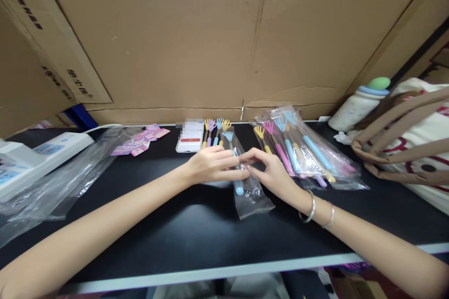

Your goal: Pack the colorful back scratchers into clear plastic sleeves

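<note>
A light-blue back scratcher (239, 188) lies in a clear plastic bag (253, 200) on the black table, its claw end pointing away from me. My left hand (213, 166) lies across the bagged scratcher, fingers stretched out and slightly apart, the thumb hidden. From the other side, my right hand (268, 170) pinches the bag's edge between thumb and fingers, close to my left fingertips. Just beyond my left hand, several loose back scratchers (215, 136) in yellow, purple and blue lie side by side. Right of my right hand is a pile of bagged back scratchers (298, 149).
A phone (190, 136) lies at the back, with pink and purple cards (142, 141) to its left. Empty plastic bags (80, 177) and a white power strip (42, 159) occupy the left. A bottle (358, 107) and a fabric bag (414, 140) stand right. Cardboard (182, 37) walls the back.
</note>
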The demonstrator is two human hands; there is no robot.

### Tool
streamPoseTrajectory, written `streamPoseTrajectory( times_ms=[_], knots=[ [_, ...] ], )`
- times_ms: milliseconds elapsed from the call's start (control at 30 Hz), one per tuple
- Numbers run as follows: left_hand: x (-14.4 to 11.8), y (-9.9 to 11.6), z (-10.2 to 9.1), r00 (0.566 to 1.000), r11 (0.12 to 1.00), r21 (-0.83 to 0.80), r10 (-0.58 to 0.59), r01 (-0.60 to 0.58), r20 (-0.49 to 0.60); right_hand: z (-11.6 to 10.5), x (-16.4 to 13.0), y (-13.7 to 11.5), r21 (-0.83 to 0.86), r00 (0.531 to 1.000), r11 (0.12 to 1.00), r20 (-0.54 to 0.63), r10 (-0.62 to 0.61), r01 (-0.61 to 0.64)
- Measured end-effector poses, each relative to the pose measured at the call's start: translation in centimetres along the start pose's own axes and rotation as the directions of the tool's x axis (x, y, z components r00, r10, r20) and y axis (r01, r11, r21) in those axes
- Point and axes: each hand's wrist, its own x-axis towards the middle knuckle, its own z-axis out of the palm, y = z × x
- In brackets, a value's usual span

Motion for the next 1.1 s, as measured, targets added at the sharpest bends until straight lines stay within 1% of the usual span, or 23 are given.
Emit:
streamPoseTrajectory(
  times_ms=[67,100,167,300,400,567,667,733,800,900,967,1033,1100],
  knots=[
    [-0.3,-0.2,0.0,0.998,0.998,0.062,0.029,-0.026,-0.049,-0.1,0.0,0.0,-0.053,0.999,0.998,-0.013,-0.031,0.030],
    [-0.4,-0.3,0.1,0.998,0.996,0.086,0.026,-0.021,-0.061,-0.2,0.0,0.1,-0.090,0.999,0.995,-0.008,-0.043,0.043],
    [-0.6,-0.3,0.1,0.999,0.993,0.117,0.006,0.000,-0.054,-0.4,0.1,0.5,-0.177,0.998,0.982,0.024,-0.061,0.064],
    [-0.9,0.0,0.2,0.999,0.992,0.127,-0.011,0.006,0.035,-0.3,0.0,1.5,-0.369,0.990,0.921,0.117,-0.084,0.122],
    [-1.0,0.2,0.4,0.993,0.992,0.124,-0.046,0.032,0.109,-0.1,0.0,1.8,-0.462,0.982,0.874,0.173,-0.078,0.151],
    [-1.3,0.4,0.8,0.982,0.990,0.094,-0.121,0.108,0.142,-0.1,0.0,1.1,-0.556,0.970,0.806,0.229,-0.087,0.203],
    [-1.3,0.5,0.8,0.984,0.991,0.080,-0.115,0.104,0.138,-0.2,0.0,0.8,-0.625,0.961,0.740,0.255,-0.109,0.249],
    [-1.2,0.6,0.7,0.982,0.992,0.078,-0.112,0.101,0.154,-0.3,0.0,0.8,-0.677,0.958,0.686,0.264,-0.112,0.267],
    [-0.9,0.7,0.4,0.970,0.991,0.077,-0.125,0.112,0.208,-0.3,0.0,0.9,-0.707,0.956,0.651,0.270,-0.114,0.277],
    [-0.7,0.9,-0.2,0.938,0.988,0.067,-0.155,0.141,0.310,-0.3,0.0,0.9,-0.718,0.951,0.630,0.284,-0.122,0.295],
    [-0.7,1.0,-0.7,0.924,0.987,0.061,-0.162,0.151,0.346,-0.4,0.0,0.9,-0.728,0.947,0.612,0.294,-0.127,0.308],
    [-0.8,1.2,-1.2,0.929,0.989,0.059,-0.150,0.138,0.337,-0.6,-0.1,0.7,-0.741,0.944,0.589,0.300,-0.138,0.322],
    [-1.0,1.5,-1.8,0.949,0.994,0.058,-0.110,0.097,0.296,-0.7,-0.1,0.4,-0.744,0.938,0.576,0.315,-0.144,0.338]
  ],
)
